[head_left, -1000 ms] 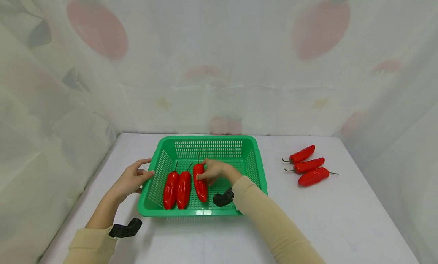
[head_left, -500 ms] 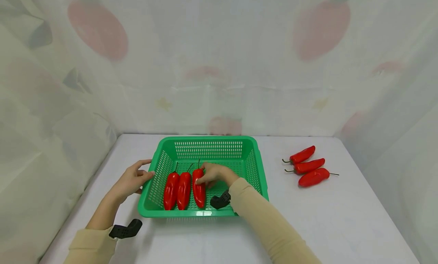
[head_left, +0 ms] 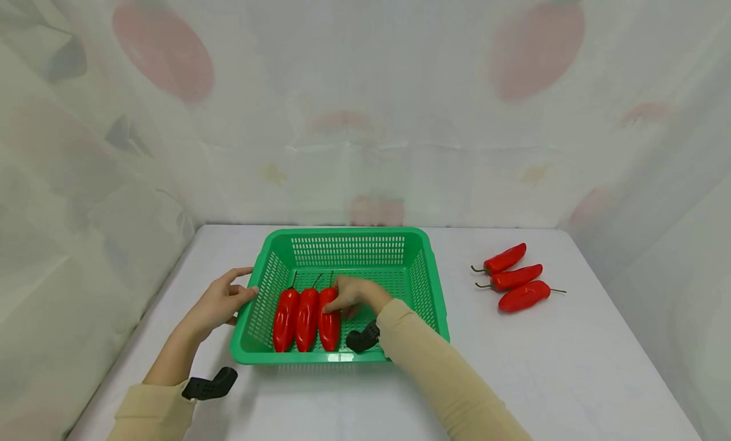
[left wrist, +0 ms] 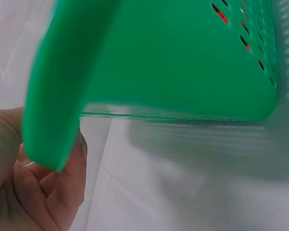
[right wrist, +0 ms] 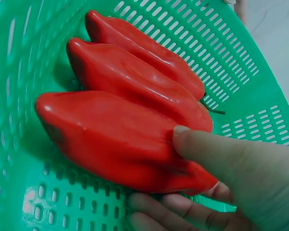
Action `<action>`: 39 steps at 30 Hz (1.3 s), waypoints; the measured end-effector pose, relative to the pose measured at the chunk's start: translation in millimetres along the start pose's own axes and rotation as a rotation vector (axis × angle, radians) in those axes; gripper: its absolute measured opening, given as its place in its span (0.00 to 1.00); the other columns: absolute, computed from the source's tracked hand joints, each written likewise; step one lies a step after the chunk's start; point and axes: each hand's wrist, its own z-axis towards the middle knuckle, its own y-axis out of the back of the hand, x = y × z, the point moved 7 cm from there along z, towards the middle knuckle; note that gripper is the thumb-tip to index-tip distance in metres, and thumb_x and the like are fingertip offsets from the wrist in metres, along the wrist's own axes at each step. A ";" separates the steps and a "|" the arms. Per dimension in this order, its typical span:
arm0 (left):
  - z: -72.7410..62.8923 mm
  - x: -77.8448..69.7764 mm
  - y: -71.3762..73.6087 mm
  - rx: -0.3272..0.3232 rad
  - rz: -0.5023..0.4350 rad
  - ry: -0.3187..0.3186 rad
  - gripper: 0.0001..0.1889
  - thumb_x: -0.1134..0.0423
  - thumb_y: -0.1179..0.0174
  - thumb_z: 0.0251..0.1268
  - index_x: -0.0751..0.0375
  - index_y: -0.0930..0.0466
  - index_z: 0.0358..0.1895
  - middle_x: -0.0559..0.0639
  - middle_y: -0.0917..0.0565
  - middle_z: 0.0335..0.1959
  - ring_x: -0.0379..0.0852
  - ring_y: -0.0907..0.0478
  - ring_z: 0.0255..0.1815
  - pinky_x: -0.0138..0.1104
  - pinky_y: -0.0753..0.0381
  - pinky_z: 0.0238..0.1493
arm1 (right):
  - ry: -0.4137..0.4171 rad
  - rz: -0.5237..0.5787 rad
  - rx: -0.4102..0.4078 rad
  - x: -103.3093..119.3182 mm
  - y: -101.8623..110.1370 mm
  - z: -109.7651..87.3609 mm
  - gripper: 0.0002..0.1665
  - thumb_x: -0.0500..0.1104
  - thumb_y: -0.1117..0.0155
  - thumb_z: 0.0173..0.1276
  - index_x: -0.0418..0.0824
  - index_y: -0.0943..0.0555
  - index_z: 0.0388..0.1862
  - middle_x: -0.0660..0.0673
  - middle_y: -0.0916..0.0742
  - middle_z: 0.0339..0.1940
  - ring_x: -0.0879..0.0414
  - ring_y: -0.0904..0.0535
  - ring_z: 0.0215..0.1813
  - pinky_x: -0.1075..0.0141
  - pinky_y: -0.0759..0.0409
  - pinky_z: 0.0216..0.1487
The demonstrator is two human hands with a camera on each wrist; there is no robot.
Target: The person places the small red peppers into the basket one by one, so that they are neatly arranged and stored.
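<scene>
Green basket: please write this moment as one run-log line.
left hand: grips green basket rim | right hand: holds red pepper inside | also inside: two peppers | on table: three peppers

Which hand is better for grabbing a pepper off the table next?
Probably the right hand: it is nearer the three peppers on the table, though it must first release the pepper it holds. The left hand grips the green basket at its left rim.
</scene>
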 end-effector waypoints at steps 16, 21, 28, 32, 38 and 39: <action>-0.5 0.0 0.1 -0.003 0.004 -0.002 0.35 0.57 0.47 0.67 0.61 0.53 0.71 0.64 0.21 0.37 0.50 0.18 0.31 0.44 0.17 0.28 | -0.022 0.002 0.018 -2.7 -2.8 1.0 0.28 0.46 0.38 0.63 0.34 0.36 0.56 0.43 0.20 0.36 0.44 0.16 0.37 0.57 0.17 0.38; -0.1 0.3 -0.1 -0.002 0.003 0.000 0.35 0.57 0.47 0.67 0.61 0.53 0.71 0.64 0.21 0.38 0.50 0.18 0.31 0.44 0.17 0.28 | -0.032 0.001 0.017 -2.9 -2.4 -0.6 0.27 0.47 0.39 0.64 0.35 0.35 0.54 0.42 0.20 0.37 0.44 0.17 0.37 0.56 0.17 0.39; 0.8 1.1 -0.4 -0.005 0.007 0.003 0.34 0.58 0.47 0.68 0.61 0.54 0.71 0.64 0.21 0.38 0.50 0.18 0.31 0.44 0.17 0.28 | -0.034 -0.013 0.031 -3.4 -0.2 -3.4 0.32 0.51 0.42 0.66 0.35 0.37 0.61 0.40 0.19 0.41 0.44 0.17 0.40 0.55 0.18 0.42; 1.3 1.6 -0.4 -0.008 0.008 0.006 0.34 0.58 0.48 0.68 0.61 0.54 0.71 0.64 0.21 0.38 0.50 0.18 0.31 0.44 0.17 0.28 | -0.022 -0.035 0.038 -4.0 2.6 -2.6 0.34 0.52 0.44 0.67 0.35 0.38 0.64 0.39 0.20 0.45 0.45 0.17 0.40 0.55 0.18 0.43; 0.8 1.0 -0.4 -0.005 0.006 0.005 0.35 0.57 0.47 0.68 0.61 0.54 0.71 0.64 0.21 0.38 0.50 0.18 0.31 0.44 0.17 0.28 | 0.004 -0.078 0.015 -3.5 12.6 -3.7 0.34 0.54 0.46 0.68 0.36 0.38 0.65 0.38 0.23 0.54 0.46 0.18 0.44 0.55 0.19 0.44; 0.7 0.8 -0.4 -0.005 0.006 0.005 0.35 0.57 0.47 0.67 0.61 0.54 0.71 0.64 0.21 0.38 0.50 0.18 0.31 0.44 0.17 0.28 | 0.010 -0.084 0.008 -3.3 14.8 -4.2 0.34 0.54 0.46 0.68 0.37 0.38 0.66 0.38 0.23 0.54 0.45 0.18 0.44 0.55 0.19 0.44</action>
